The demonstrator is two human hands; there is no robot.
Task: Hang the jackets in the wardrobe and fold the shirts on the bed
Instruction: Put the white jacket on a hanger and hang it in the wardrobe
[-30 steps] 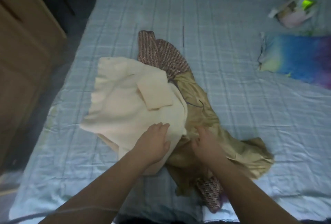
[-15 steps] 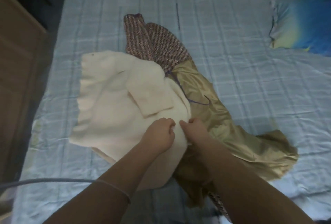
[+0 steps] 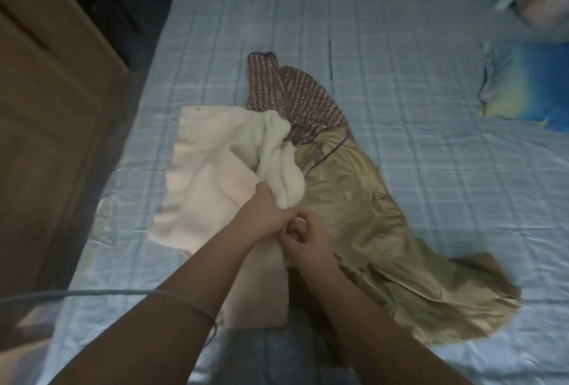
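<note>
On the bed (image 3: 400, 45), which has a pale blue checked sheet, three pieces of clothing lie in a heap near the middle. A fluffy cream jacket (image 3: 209, 181) is on the left side of the heap. A gold shiny garment (image 3: 369, 230) lies to its right and runs down toward the near right part of the bed. A purple and white woven garment (image 3: 295, 95) sticks out behind both, and its near end is tucked under them.

The left hand (image 3: 268, 215) has its fingers curled tight, and its grip pinches a bunched fold of the cream jacket. The fold rises up from the hand in a thick roll. The right hand (image 3: 304, 236) is just beside the left hand and touches it. Its fingers are curled in too, but I cannot tell if its grip has cloth in it or not.

A thin band sits on the left wrist (image 3: 197, 307). A brown wooden wardrobe (image 3: 46, 138) stands to the left of the bed. A blue and yellow pillow (image 3: 529, 82) lies on the far right side of the bed, well apart from the clothes
</note>
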